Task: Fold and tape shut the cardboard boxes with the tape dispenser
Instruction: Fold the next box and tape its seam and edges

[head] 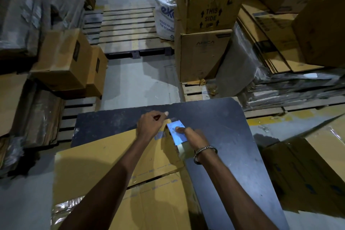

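Both hands work at the far corner of a flattened cardboard box point(104, 157) on a dark table point(224, 127). Left hand point(151, 124) pinches the corner; right hand point(190, 134) grips a blue tape dispenser point(176, 132) against it. Tape may wrinkle if the corner slips. A background carton point(211, 5) reads "THIS SIDE UP".

Far in front of me a wooden pallet point(128, 31) lies on the grey floor point(141, 82). To its right stands a white woven sack point(165, 18). On my far left I see dark wrapped bundles point(20, 11). On my right there are flat stacked sheets point(291, 87) on another pallet point(194, 89).
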{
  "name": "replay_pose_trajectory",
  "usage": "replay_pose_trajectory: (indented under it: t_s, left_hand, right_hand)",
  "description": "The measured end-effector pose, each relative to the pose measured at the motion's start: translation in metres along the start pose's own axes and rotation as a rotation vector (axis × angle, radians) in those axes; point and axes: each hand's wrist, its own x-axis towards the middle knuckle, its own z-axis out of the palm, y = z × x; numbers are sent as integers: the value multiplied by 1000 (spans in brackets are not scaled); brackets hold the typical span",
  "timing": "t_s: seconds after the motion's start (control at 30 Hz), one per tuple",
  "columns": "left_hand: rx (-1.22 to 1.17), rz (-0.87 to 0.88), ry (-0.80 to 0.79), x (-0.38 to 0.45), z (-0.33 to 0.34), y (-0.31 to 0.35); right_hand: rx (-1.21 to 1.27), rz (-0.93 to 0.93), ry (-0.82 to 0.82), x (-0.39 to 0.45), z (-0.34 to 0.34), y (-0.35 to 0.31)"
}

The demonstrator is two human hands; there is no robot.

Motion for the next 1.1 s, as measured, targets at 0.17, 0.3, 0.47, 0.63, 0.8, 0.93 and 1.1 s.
replay_pose_trajectory:
  t_s: [0.17, 0.3, 0.47, 0.63, 0.8, 0.93, 1.1]
  left_hand:
    - [83, 51, -58, -4, -1, -7]
    - [130, 36, -36, 1, 0, -10]
    - [122, 42, -17, 2, 1, -6]
    - [117, 33, -13, 1, 1, -6]
    - [105, 35, -2, 0, -1, -3]
    - [98, 46, 7, -4, 0, -2]
    - [101, 43, 14, -7, -1, -2]
  right_hand:
    - [-60, -31, -1, 24, -2, 13]
    - [-94, -34, -8, -4, -1, 3]
    - [-48, 7, -60, -13, -19, 24]
    - [-25, 38, -88, -31, -36, 57]
    - [-78, 50, -94, -50, -53, 85]
    - [-68, 41, -55, -67, -64, 97]
    - [-62, 18, -40, -75, -63, 112]
